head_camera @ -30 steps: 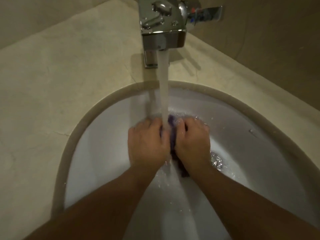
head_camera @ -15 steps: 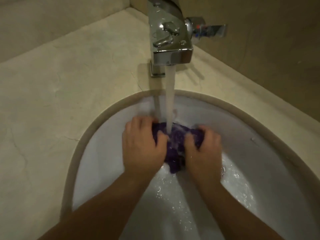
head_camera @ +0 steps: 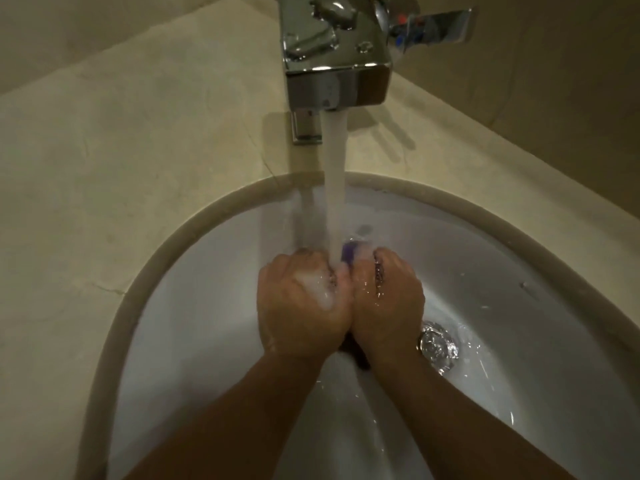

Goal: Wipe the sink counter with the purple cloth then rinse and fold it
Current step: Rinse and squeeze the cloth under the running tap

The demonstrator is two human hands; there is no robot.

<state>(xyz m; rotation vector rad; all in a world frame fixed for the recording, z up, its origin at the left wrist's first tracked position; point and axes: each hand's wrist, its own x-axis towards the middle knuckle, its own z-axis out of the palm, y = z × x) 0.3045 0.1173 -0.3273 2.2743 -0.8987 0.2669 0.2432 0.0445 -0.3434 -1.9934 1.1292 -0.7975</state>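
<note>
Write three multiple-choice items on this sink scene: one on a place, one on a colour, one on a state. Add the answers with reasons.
1. Where is the drain?
A. right of the right hand
B. left of the left hand
C. on the counter

2. What colour is the cloth?
A. yellow
B. purple
C. white

3. What is the tap doing?
A. it is off
B. it drips
C. it runs in a full stream

Answers:
1 A: the metal drain shines in the basin beside the right wrist.
2 B: a purple patch shows between the two hands.
3 C: a thick stream falls onto the cloth that both hands grip.
</note>
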